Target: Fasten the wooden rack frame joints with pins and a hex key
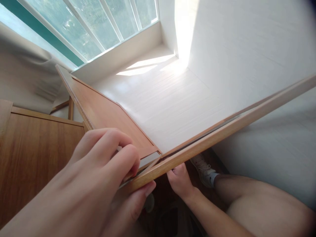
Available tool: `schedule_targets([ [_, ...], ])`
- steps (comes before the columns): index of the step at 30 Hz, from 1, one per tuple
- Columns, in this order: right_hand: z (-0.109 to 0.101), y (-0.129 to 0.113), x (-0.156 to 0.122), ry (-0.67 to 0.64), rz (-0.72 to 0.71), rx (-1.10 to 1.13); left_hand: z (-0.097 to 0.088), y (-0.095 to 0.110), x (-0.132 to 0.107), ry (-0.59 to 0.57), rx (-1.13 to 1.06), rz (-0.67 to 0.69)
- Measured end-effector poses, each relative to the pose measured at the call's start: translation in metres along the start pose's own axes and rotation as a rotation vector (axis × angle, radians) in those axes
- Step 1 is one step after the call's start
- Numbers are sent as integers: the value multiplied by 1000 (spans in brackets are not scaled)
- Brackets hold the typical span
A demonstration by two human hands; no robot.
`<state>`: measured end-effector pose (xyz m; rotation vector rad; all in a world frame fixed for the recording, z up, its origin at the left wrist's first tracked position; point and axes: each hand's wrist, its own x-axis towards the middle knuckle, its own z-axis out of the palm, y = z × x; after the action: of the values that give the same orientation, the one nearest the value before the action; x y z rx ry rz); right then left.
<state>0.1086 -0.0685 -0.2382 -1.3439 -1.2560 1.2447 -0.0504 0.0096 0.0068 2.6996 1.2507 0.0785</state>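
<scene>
A long wooden rail (202, 144) with a pale rounded edge runs slantwise across the view, a dark gap along its far side. My left hand (106, 168) is closed on its near end, thumb against the near face and fingers curled over the top. At that end, a wooden panel (106, 115) with a raised border meets the rail at an angle. Below the rail, my right hand (180, 181) is closed in a fist close to the underside. Its fingertips, and whatever they grip, are hidden from view.
White wall (234, 59) surfaces stand behind and to the right of the rail. A barred window (106, 26) lets in sunlight at the upper left, beside a beige curtain (24, 69). Another brown wooden panel (41, 154) stands at left. My bent leg and shoe (203, 169) are below right.
</scene>
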Motion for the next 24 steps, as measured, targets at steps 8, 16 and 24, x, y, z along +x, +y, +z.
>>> schedule_targets([
  [8, 5, 9, -4, 3, 47, 15, 1, -4, -2, -5, 46, -7],
  [16, 8, 13, -6, 24, 99, 58, -3, -2, 0, -21, 50, 5],
  [24, 4, 13, -6, 4, 101, 46, -4, -3, 1, -10, -59, 7],
])
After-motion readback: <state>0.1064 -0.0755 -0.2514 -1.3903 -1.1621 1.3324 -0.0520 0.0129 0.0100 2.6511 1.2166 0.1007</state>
